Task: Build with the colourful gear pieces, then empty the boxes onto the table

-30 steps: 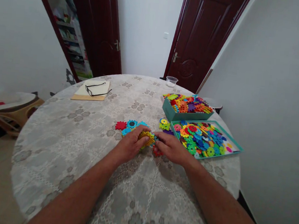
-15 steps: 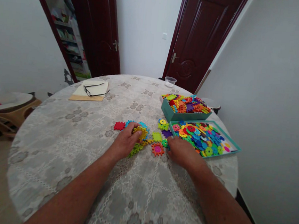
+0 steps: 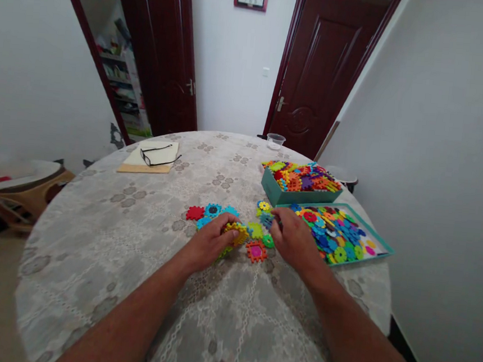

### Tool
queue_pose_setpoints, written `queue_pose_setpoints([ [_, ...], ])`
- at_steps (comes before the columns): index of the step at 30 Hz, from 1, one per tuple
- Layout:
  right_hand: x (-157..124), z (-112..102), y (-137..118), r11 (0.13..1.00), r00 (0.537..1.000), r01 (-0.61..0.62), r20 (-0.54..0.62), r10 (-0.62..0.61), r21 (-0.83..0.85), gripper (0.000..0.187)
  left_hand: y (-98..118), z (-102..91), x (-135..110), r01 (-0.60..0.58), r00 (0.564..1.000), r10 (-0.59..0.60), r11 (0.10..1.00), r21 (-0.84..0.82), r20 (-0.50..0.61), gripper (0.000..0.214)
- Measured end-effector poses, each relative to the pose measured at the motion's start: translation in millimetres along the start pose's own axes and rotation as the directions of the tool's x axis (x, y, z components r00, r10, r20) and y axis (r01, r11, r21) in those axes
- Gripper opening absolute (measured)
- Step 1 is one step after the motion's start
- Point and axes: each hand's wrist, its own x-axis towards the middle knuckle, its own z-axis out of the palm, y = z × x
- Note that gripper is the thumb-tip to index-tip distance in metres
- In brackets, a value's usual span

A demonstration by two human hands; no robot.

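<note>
My left hand is closed on a yellow building tile with toothed edges, held above the table. A light blue toothed piece is pinched in the fingertips of my right hand, close to the tray's left side. On the cloth around my hands lie a red tile, a blue tile with a dark centre, a lime-green tile, an orange tile with a pink middle and a green round piece. Part of a lime piece is hidden beneath my left hand.
A shallow teal tray of round notched pieces sits at the right. Behind it stands a deeper teal box heaped with tiles. Eyeglasses rest on a notebook at the far left. A clear plastic bowl stands at the back edge.
My right hand has risen slightly and turned, and the light blue piece now shows at its fingertips. My left hand, still on the yellow tile, has shifted right. The view has tilted up.
</note>
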Motion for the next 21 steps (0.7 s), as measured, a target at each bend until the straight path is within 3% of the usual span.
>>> queue_pose_setpoints([
  [2,-1,9,-9,0.968,0.999,0.047,-0.013,-0.045,0.246,0.024,1,0.4,-1,-0.029,1.0,0.029,1.0,0.012,0.004,0.028],
  [4,-4,18,-19,0.899,0.998,0.02,0.045,-0.045,0.437,0.023,3,0.1,-2,-0.054,0.998,0.055,0.997,0.049,-0.014,0.027],
  [7,-7,25,-30,0.81,0.993,-0.077,0.117,0.011,0.582,0.025,4,-0.3,-2,-0.078,0.995,0.084,0.991,0.105,-0.057,0.032],
  [12,-11,25,-33,0.758,0.983,-0.105,0.183,-0.019,0.643,0.035,-5,4.2,-2,-0.103,0.993,0.111,0.985,0.139,-0.049,0.049],
  [17,-13,28,-36,0.828,0.986,-0.025,0.15,-0.072,0.56,0.038,-17,10.5,-1,-0.152,0.988,0.155,0.978,0.145,-0.011,0.05],
  [21,0,16,-23,0.86,0.992,-0.097,0.114,0.046,0.501,0.038,-13,8.7,-2,-0.141,0.99,0.143,0.981,0.131,-0.01,0.052],
])
